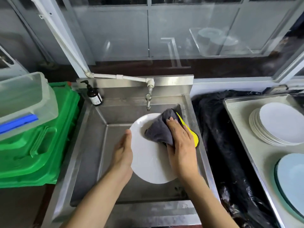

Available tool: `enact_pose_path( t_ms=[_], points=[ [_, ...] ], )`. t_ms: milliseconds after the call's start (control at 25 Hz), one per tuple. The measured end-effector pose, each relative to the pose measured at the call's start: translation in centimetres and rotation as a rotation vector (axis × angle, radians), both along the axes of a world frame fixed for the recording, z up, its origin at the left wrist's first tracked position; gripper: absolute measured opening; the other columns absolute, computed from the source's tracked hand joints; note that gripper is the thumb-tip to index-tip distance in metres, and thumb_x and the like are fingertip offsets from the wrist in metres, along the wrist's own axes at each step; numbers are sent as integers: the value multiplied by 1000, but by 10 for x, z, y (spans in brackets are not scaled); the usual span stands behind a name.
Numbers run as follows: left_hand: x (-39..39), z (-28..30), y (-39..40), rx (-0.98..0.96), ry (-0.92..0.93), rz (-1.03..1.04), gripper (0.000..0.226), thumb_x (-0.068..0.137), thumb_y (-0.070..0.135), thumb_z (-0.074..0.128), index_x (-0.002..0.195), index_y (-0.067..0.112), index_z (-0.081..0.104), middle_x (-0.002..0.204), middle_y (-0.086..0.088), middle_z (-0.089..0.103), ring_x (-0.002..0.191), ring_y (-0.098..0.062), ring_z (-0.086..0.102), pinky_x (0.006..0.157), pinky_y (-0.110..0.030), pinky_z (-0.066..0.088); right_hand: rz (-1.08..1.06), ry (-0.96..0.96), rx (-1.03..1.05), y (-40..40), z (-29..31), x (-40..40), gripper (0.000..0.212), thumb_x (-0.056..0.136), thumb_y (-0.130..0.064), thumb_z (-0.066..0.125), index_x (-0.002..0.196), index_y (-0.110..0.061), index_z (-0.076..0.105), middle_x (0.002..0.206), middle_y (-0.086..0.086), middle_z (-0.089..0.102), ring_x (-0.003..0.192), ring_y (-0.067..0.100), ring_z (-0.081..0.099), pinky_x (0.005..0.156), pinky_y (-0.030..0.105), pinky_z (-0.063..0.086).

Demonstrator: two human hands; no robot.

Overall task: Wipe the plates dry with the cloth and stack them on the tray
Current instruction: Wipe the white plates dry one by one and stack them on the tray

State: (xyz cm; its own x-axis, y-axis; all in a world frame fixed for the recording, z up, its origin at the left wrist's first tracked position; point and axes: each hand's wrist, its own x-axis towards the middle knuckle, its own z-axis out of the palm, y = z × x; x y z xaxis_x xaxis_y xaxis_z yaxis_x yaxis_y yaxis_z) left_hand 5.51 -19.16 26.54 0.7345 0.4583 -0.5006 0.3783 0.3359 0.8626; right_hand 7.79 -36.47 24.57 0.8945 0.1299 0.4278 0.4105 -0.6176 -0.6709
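The white plate (pixel 148 155) is held over the sink (pixel 92 145). The left hand (pixel 122 155) holds its edge. The right hand (pixel 181 145) presses the soft cloth (pixel 160 130) on it. The plate looks hard, maybe wet, slippery and breakable, so hold the rim tight.

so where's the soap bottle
In the head view, the soap bottle stands at the sink's back left corner, left of the tap.
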Motion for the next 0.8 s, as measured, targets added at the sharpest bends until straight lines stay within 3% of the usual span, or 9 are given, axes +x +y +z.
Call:
enact_pose_path(
  t_ms=[80, 200, 280, 320, 440, 560, 640, 720, 800],
  points=[
    [0, 6, 4, 29, -30, -13, 22, 96, 51, 57, 99, 32, 69, 95, 17, 72, 93, -2, 67, 79, -27, 53, -49, -57, -140, 15, -8, -4, 57, 95, -27, 51, 149, -10, 53, 159, 5, 45, 151, 22, 39, 121, 53, 32],
    [2, 16, 9, 107, -88, -36, 21, 101, 38, 55, 84, 33, 66, 77, 29, 69, 81, 16, 61, 76, -13, 49, -6, -27, -31, 43, -8, -7, 59, 98, -33, 47, 152, -10, 49, 163, 3, 35, 154, 19, 30, 125, 52, 25],
    [1, 21, 12, 146, -111, -48, 27, 106, 22, 46, 91, 28, 68, 84, 21, 74, 84, 8, 67, 81, -12, 52, 168, -48, -18, 59, -3, -8, 57, 101, -35, 51, 154, -14, 46, 166, 2, 35, 155, 16, 29, 126, 47, 25],
    [0, 23, 16, 146, -118, -46, 29, 107, 18, 42, 96, 26, 68, 94, 11, 75, 91, -3, 69, 91, -21, 53, 221, -88, -68, 62, -1, -6, 58, 101, -35, 56, 154, -15, 47, 165, 2, 37, 155, 16, 30, 126, 47, 26],
    [-4, 23, 27, 121, -154, -35, 30, 106, 26, 47, 90, 24, 73, 105, 0, 76, 104, -20, 69, 99, -40, 53, 76, -180, -248, 54, 3, 4, 64, 96, -41, 57, 156, -21, 45, 166, 5, 36, 156, 21, 28, 128, 49, 19],
    [-4, 25, 29, 113, -167, -67, 28, 101, 38, 55, 86, 28, 76, 99, 9, 78, 112, -18, 66, 103, -41, 50, -54, -80, -126, 57, 8, 5, 64, 97, -39, 44, 158, -20, 41, 169, 5, 29, 160, 21, 17, 129, 51, 13],
    [-3, 28, 31, 133, -156, -72, 34, 105, 26, 50, 82, 30, 74, 96, 11, 77, 103, -14, 68, 98, -36, 52, 100, -69, -10, 76, 9, -2, 61, 98, -35, 43, 156, -17, 44, 167, 5, 31, 159, 20, 19, 130, 47, 13],
    [-3, 28, 38, 139, -148, -88, 42, 106, 16, 43, 83, 32, 74, 93, 14, 77, 96, -8, 70, 89, -31, 54, 231, -127, -40, 85, 9, -7, 58, 99, -34, 43, 154, -15, 47, 166, 5, 36, 157, 18, 25, 129, 43, 17],
    [-5, 28, 43, 159, -157, -94, 33, 106, 19, 46, 88, 27, 73, 97, 10, 77, 96, -10, 69, 91, -33, 53, 171, -166, -94, 77, 12, 0, 56, 98, -34, 44, 150, -15, 52, 163, 4, 39, 155, 19, 31, 128, 46, 21]
  ],
)
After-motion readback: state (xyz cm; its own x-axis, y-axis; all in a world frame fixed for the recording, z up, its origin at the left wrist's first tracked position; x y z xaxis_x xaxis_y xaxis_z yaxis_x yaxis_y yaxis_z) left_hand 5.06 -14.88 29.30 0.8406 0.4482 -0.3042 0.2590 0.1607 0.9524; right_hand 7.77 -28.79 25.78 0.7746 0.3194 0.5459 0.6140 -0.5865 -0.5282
